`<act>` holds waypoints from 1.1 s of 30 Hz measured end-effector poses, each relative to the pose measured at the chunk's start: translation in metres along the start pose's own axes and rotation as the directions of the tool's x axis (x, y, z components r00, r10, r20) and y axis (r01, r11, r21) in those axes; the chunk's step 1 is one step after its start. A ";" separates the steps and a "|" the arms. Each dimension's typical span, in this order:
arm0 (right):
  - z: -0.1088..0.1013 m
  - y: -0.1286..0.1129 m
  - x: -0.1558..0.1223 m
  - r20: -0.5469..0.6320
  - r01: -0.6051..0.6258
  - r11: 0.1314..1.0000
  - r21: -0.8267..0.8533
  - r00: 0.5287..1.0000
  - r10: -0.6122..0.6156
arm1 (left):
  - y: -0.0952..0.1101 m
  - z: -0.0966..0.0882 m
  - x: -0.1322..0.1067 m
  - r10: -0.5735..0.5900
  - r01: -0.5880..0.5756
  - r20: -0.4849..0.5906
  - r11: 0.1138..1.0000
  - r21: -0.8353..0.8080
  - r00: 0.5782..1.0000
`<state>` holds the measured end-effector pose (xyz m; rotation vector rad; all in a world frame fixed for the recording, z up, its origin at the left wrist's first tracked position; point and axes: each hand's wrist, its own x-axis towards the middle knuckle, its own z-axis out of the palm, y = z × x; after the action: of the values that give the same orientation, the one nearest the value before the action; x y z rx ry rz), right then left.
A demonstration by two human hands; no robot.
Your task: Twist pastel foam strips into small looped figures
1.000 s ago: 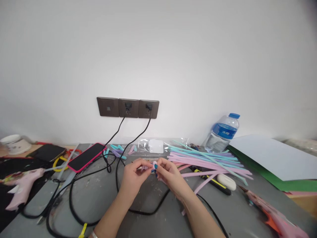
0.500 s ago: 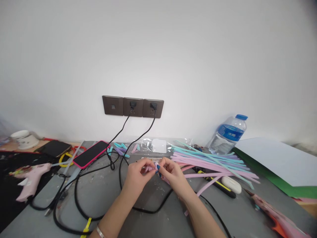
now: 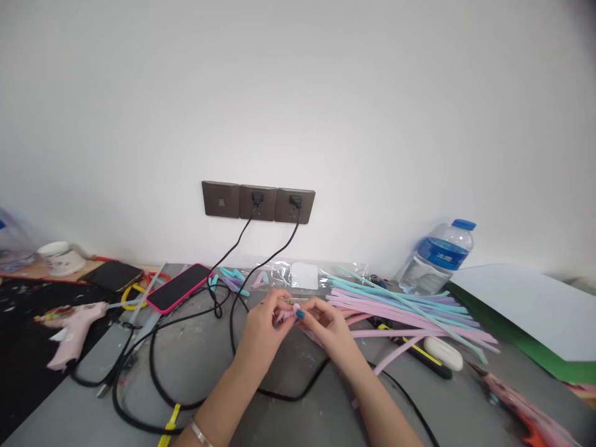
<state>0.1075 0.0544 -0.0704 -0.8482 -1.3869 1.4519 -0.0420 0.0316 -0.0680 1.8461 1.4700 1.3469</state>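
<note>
A small, bent piece of pale pink pipe cleaner (image 3: 283, 315) is pinched between my two hands above the grey table. My left hand (image 3: 263, 326) has its thumb and fingers closed around the bent part. From the other side, my right hand (image 3: 326, 326) grips the same piece with thumb and forefinger, its blue thumbnail showing. The fingertips of both hands meet and partly hide the piece. Just right of my right hand lies a bundle of long pink, teal and purple pipe cleaners (image 3: 400, 310). Short bent pieces (image 3: 235, 282) rest behind my left hand.
A pink-cased phone (image 3: 179, 288), black cables (image 3: 153, 360) and a pink glue gun (image 3: 77, 332) are on the left. To the right are a water bottle (image 3: 437, 257), a utility knife (image 3: 426, 359), a white oval case (image 3: 443, 353), another glue gun (image 3: 521, 400) and white paper (image 3: 526, 310).
My view has turned slightly left, so everything sits further right. My fingers have shifted a little around the pink pipe cleaner, and more of it shows between them.
</note>
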 end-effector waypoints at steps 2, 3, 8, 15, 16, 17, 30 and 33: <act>0.002 0.000 0.001 -0.002 0.040 0.999 -0.022 0.999 -0.040 | -0.002 0.004 -0.002 0.003 -0.004 0.040 1.000 0.021 0.999; 0.002 0.001 0.002 -0.013 0.044 0.999 -0.023 0.999 -0.044 | -0.003 0.006 -0.003 0.009 -0.010 0.062 1.000 0.020 0.998; -0.005 0.005 0.004 -0.121 -0.019 0.999 0.043 0.992 0.024 | -0.002 0.009 -0.003 0.031 -0.023 0.110 0.997 -0.072 0.993; -0.010 0.007 0.004 -0.139 -0.044 0.990 0.136 0.988 0.063 | 0.000 0.000 0.005 -0.089 0.096 0.040 0.968 -0.232 0.995; -0.010 0.007 0.004 -0.139 -0.039 0.987 0.155 0.988 0.061 | 0.000 0.000 0.005 -0.112 0.119 0.039 0.954 -0.276 0.993; -0.009 0.007 0.004 -0.133 -0.038 0.984 0.173 0.989 0.062 | -0.001 0.000 0.005 -0.129 0.136 0.041 0.939 -0.317 0.991; 0.001 -0.006 0.000 -0.015 -0.067 0.996 0.058 0.998 0.068 | -0.002 0.002 0.005 -0.144 0.161 0.072 0.914 -0.372 0.987; -0.001 -0.004 0.002 -0.048 -0.071 0.997 0.040 0.996 0.073 | -0.002 0.001 0.006 -0.133 0.155 0.087 0.930 -0.334 0.987</act>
<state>0.1084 0.0568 -0.0664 -0.9117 -1.3002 1.4976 -0.0421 0.0382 -0.0670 1.5165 1.2238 1.3592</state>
